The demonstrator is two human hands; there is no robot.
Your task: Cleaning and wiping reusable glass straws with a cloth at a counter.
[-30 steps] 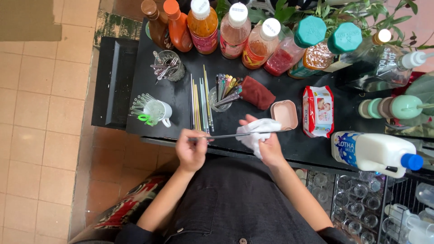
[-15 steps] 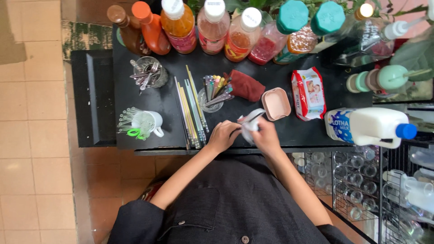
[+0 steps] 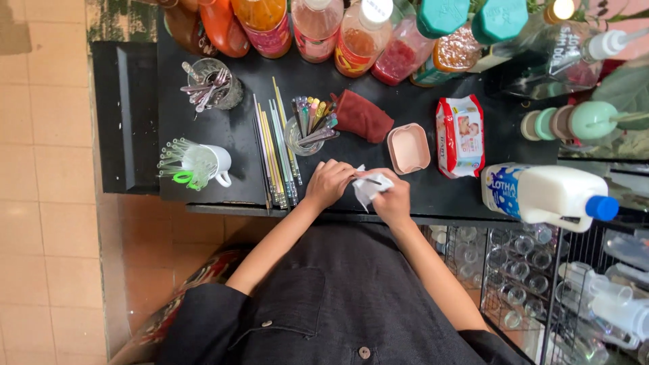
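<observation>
White cloth [image 3: 370,186] sits bunched between both hands, over the front edge of the black counter [image 3: 419,108], just left of the pink oblong dish [image 3: 408,148]. That front strip of counter has a little bare room: the row of long straws [image 3: 274,152] lies close on the left, the glass of coloured spoons [image 3: 307,128] and the dark red rag [image 3: 362,116] stand behind, and the wipes packet [image 3: 460,135] and the lying milk jug [image 3: 547,195] close off the right. Bottles line the far edge; the white mug of clear sticks [image 3: 203,163] stands well apart to the left.

The left hand [image 3: 328,182] is curled, fingertips pinched on what looks like a thin dark stick [image 3: 367,179], though it is too small to be sure. The right hand [image 3: 392,199] is closed around the cloth, pressing it over the stick. The two hands nearly touch.

The stick's short visible length runs roughly left to right, along the counter's front edge, its right end hidden in the cloth.
</observation>
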